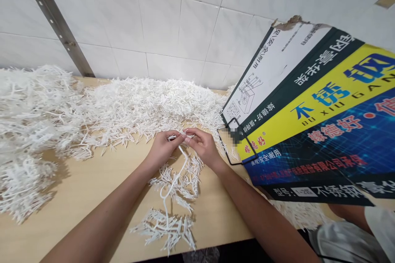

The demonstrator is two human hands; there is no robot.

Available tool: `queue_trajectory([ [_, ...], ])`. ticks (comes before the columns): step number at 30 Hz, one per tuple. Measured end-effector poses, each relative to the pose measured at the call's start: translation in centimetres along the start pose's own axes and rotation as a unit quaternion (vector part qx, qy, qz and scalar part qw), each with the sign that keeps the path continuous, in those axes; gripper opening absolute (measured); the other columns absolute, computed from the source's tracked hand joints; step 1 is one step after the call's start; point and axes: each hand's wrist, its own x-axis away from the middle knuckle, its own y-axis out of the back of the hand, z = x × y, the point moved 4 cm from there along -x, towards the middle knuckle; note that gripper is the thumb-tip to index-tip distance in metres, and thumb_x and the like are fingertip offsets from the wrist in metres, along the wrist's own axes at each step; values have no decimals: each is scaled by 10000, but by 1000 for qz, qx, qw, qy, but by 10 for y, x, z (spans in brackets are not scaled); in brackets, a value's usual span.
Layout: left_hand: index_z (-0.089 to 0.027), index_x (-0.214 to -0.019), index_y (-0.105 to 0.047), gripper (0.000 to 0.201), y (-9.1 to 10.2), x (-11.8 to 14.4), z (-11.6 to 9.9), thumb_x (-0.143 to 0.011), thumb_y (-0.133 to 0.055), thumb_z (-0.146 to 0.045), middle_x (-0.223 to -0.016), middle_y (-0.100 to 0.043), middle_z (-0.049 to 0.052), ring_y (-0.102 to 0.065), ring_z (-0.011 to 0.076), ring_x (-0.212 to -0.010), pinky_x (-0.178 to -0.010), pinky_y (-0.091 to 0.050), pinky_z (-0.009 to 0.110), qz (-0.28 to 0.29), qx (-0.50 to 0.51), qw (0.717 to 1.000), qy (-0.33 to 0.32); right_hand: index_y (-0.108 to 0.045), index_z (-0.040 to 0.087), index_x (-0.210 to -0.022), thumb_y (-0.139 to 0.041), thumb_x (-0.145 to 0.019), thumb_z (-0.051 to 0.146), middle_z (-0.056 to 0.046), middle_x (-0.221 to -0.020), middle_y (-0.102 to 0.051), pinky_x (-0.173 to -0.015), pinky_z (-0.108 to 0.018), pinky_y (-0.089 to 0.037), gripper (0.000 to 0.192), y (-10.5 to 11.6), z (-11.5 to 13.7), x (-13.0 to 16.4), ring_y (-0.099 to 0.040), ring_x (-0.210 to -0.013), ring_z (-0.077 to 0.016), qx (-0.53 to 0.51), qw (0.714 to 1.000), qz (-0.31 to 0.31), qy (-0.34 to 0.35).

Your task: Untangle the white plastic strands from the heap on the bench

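In the middle of the view my left hand (166,144) and my right hand (203,144) meet at the fingertips, both closed in a pinch. Between them they hold the upper end of a white plastic branch strand (182,168). Its thin white stem curves down toward me, with feathery twig clusters along it. The lowest cluster (166,228) lies near the table's front edge. Just beyond my fingers spreads a long heap of similar white twig pieces (163,104). My fingers partly hide the spot being pinched.
A large printed cardboard sheet (321,107) stands upright at right, with a black wire frame (237,160) at its lower corner. Another person's sleeve (342,242) shows behind it. More white twigs (24,185) pile at left on the wooden table (92,197). A metal bracket (64,35) is fixed to the tiled wall.
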Motion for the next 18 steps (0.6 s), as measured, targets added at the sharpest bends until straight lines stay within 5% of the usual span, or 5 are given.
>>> queue_trajectory([
  [11, -171, -750, -646, 213, -1, 0, -2, -856, -607, -352, -590, -458, -50, -344, 90, -531, -514, -254, 232, 3, -16, 1000, -21, -761, 212, -1014, -820, -827, 407, -68, -1037, -747, -745, -296, -552, 276, 1, 1, 0, -692, -841, -185, -4, 999, -32, -6],
  [18, -172, -871, -732, 195, -2, -1, -6, -853, -594, -309, -787, -675, 4, -550, 152, -701, -676, -427, 258, 7, -46, 994, -97, -753, 217, -1111, -874, -744, 404, -41, -991, -708, -678, -272, -535, 430, 0, -4, -4, -634, -707, -132, -12, 999, -9, -49],
])
